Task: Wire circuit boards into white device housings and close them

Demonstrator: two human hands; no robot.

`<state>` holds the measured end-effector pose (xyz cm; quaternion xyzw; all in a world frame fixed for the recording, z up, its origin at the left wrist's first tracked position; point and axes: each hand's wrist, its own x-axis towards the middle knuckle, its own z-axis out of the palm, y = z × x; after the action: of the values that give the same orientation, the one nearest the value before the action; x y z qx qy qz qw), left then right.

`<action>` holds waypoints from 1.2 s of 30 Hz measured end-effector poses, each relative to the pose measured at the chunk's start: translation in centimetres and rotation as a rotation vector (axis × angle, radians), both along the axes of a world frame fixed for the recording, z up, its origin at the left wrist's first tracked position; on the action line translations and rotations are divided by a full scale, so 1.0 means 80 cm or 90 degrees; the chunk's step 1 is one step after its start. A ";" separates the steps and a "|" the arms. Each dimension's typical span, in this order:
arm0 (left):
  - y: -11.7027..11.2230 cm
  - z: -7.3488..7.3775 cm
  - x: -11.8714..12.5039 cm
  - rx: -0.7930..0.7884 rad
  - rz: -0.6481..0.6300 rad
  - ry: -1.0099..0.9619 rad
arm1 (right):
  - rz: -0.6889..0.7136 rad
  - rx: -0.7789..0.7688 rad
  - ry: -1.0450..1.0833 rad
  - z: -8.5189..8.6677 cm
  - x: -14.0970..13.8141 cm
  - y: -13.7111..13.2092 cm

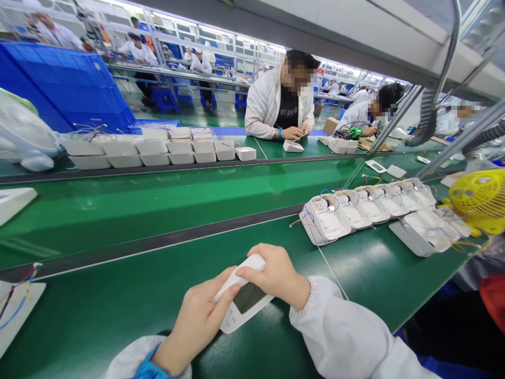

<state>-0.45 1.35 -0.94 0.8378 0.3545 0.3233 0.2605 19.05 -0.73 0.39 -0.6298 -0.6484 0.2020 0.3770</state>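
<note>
A white device housing with a grey display window [244, 300] lies tilted at the near edge of the green bench, held by both hands. My left hand [197, 321] is closed on its left side, thumb on the upper edge. My right hand [276, 273] is closed over its top end, fingers curled around it. To the right, a row of several open white housings with coloured wires [363, 208] lies on the bench.
A green conveyor belt [158, 200] runs across the middle. Stacks of white housings [158, 152] sit on its far side. A person in a white coat [280, 102] works opposite. A yellow fan [479, 200] stands at right, blue crates [67, 84] at back left.
</note>
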 end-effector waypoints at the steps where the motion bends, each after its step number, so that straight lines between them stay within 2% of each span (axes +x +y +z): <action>1: 0.001 -0.001 -0.001 -0.008 0.000 -0.002 | 0.001 0.002 0.008 -0.001 0.000 0.001; 3: 0.005 -0.002 -0.002 -0.042 0.024 -0.015 | 0.011 0.022 0.027 -0.004 0.001 0.002; 7: 0.012 -0.006 -0.005 -0.164 0.137 -0.064 | 0.053 0.016 0.001 -0.005 0.002 0.005; 11: 0.013 -0.008 -0.005 -0.228 0.157 -0.074 | 0.062 -0.019 -0.012 -0.005 0.005 0.009; 13: 0.014 -0.010 -0.004 -0.221 0.170 -0.096 | 0.053 0.000 0.073 -0.011 0.005 0.011; 15: 0.015 -0.014 -0.005 -0.217 0.219 -0.132 | 0.062 -0.011 0.220 -0.019 0.004 0.012; 17: 0.019 -0.018 -0.007 -0.221 0.275 -0.168 | 0.118 -0.064 0.353 -0.027 0.000 0.012; 19: 0.023 -0.023 -0.009 -0.224 0.289 -0.189 | 0.174 -0.087 0.394 -0.031 -0.003 0.009; 21: 0.028 -0.026 -0.010 -0.213 0.249 -0.217 | 0.161 -0.015 0.326 -0.029 -0.004 0.006; 24: 0.032 -0.031 -0.012 -0.142 0.160 -0.304 | 0.118 0.168 0.159 -0.021 -0.001 0.003; 27: 0.030 -0.036 -0.016 -0.058 0.078 -0.253 | 0.214 0.272 0.049 -0.016 0.003 0.001; 30: 0.027 -0.037 -0.021 -0.017 0.054 -0.128 | 0.270 0.298 -0.026 -0.015 0.003 0.000; 36: 0.020 -0.020 -0.017 -0.011 0.100 -0.089 | 0.242 0.209 -0.045 -0.013 -0.005 -0.007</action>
<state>-1.78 2.93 -2.56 0.7805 0.4025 0.3978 0.2655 18.66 -1.31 -0.68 -0.4336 -0.7922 0.1388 0.4065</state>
